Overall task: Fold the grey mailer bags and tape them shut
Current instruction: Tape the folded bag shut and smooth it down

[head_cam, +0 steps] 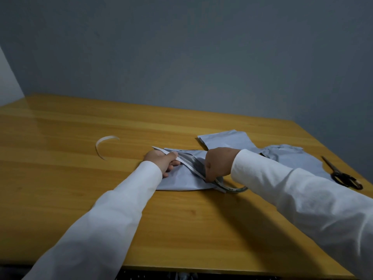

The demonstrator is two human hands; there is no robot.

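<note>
Fingers [210, 176] hidden behind right hand [219, 163]

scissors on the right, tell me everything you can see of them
The scissors lie flat on the wooden table near its right edge, beside a grey mailer bag. Handles are black loops, nearer the camera; the thin metal blades look closed and point away toward the wall. Neither hand touches them.

Wooden table [80, 178]: mailer bags [226, 139], scissors [343, 174]
</note>
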